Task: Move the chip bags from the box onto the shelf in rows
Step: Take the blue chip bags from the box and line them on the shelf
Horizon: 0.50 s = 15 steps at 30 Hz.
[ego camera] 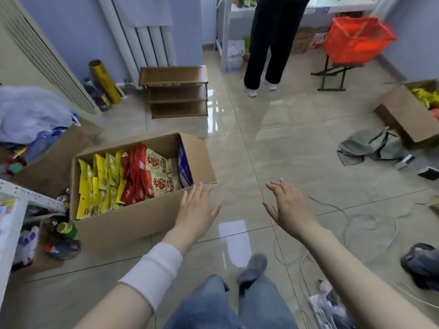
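An open cardboard box (133,219) stands on the tiled floor at the left. Inside it stand several yellow chip bags (99,184), red bags (135,172) and beige bags (161,172) with red print. A small brown wooden shelf (174,91) with three tiers stands farther back by the wall, nothing on it. My left hand (196,211) hovers open at the box's near right corner, fingers spread, holding nothing. To its right, over bare floor, my right hand (288,205) is open too and holds nothing.
A person in black trousers (268,43) stands at the back by a white table. An orange basket (356,40) sits on a folding stand. A second cardboard box (408,115) with yellow bags lies at the right, beside a grey cloth (370,148). Cords, bottles and bags litter the floor.
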### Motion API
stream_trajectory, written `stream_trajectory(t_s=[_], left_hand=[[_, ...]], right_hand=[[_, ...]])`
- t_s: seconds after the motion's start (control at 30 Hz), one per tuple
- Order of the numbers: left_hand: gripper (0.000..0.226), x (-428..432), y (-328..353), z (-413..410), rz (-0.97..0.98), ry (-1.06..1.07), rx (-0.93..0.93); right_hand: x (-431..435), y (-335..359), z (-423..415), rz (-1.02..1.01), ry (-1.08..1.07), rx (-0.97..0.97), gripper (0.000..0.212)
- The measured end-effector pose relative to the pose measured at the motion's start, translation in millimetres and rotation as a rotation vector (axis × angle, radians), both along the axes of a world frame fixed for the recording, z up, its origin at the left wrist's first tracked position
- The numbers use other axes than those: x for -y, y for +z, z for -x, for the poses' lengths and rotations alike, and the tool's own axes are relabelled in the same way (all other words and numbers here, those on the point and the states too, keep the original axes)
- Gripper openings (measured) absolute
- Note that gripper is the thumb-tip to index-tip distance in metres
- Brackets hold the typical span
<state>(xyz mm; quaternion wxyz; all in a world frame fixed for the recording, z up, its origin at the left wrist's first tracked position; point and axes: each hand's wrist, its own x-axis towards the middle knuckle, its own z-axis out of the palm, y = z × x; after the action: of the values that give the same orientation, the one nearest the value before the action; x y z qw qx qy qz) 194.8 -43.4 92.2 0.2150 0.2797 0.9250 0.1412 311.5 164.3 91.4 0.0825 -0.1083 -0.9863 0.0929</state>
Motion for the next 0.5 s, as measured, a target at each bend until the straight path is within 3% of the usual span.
stream_trajectory(t_s=[0.3,0.5], left_hand=[[0.061,-108.3,-41.9,96.6,-0.019,0.234,0.057],[0.059,-164.6,-57.9,149.6,0.029,0.558,0.165]], right_hand=[[-141.3,-37.3,133.0,0.07,0.16,0.068,0.049],[-234.4,-41.2,228.5,0.126,0.331,0.189,0.047]])
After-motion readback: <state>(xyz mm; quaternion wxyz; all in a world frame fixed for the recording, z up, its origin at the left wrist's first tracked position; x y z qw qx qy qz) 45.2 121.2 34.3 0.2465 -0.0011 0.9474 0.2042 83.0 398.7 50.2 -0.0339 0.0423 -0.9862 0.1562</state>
